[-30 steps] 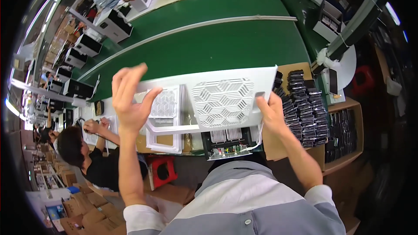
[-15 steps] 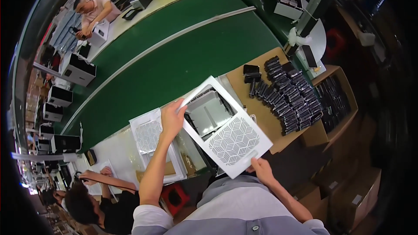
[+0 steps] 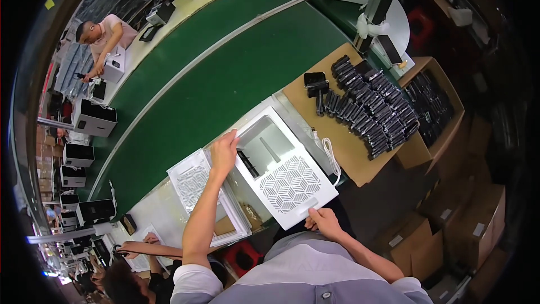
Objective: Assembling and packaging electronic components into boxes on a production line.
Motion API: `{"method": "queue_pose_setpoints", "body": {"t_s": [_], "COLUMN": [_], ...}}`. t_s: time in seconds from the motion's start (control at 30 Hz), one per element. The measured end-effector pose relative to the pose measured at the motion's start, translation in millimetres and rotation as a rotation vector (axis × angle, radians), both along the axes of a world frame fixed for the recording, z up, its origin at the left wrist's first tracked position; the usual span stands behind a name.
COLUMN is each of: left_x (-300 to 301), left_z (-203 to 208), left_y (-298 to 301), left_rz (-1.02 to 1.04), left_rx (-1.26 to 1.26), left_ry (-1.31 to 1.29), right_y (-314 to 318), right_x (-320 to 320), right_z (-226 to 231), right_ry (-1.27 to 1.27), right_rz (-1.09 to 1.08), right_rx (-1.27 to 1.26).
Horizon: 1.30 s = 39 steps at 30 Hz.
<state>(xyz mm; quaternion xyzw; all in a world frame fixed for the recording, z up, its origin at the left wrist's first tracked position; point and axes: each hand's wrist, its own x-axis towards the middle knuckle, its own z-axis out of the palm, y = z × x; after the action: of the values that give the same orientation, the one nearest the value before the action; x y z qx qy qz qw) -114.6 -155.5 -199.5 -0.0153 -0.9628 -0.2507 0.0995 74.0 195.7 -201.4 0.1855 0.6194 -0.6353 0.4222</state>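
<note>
A white panel [image 3: 289, 184] with a cube-pattern grille and a rectangular window lies aslant in front of me. My left hand [image 3: 224, 153] is closed on its upper left edge. At its lower corner, my right hand [image 3: 324, 223] grips the edge beside a small handle-like slot. Through the window shows a light grey shell [image 3: 269, 138] with black parts along one side; the panel hides the rest. To the left of my left forearm lie similar white patterned panels [image 3: 190, 187]. A white cable [image 3: 333, 160] curls by the panel's right edge.
Black plastic-wrapped pieces [image 3: 374, 110] are heaped on a cardboard sheet [image 3: 300, 97] to the right, with an open carton [image 3: 437, 152] beyond. A green conveyor [image 3: 225, 87] runs behind. Co-workers [image 3: 107, 36] sit across it and at the lower left. Cartons [image 3: 413, 247] stand on the floor at right.
Both hands have brought the panel lower and slightly left, so it now covers more of the shell's black rim. The white cable has come into fuller view. The whole view has shifted a little.
</note>
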Motion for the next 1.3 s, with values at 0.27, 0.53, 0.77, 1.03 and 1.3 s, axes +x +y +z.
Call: {"method": "queue_pose_setpoints", "body": {"t_s": [0.27,0.53,0.77,1.03,1.3], "left_x": [0.7,-25.8,-80.2,-90.3,-82.5], "left_z": [0.8,12.7,-16.2,-19.6,-24.6], "left_y": [1.7,1.3,63.9,70.4,68.1], "left_rz": [0.047,-0.145,-0.085,-0.059,-0.048], "left_rx": [-0.042,-0.246,-0.313,-0.331,-0.338], "left_ry": [-0.04,-0.262,-0.389,-0.402,-0.457], "right_y": [6.2,11.5,1.3,-98.1,-68.6], "right_x": [-7.5,-18.4,-34.0,-28.5,-69.3], "right_z": [6.4,28.6,46.2,-18.6,46.1], "right_ry": [0.0,-0.002,0.869,1.449,1.398], "right_rz": [-0.044,0.18,0.142,0.783,0.306], "right_rx": [0.054,0.069,0.381,0.158,0.275]}}
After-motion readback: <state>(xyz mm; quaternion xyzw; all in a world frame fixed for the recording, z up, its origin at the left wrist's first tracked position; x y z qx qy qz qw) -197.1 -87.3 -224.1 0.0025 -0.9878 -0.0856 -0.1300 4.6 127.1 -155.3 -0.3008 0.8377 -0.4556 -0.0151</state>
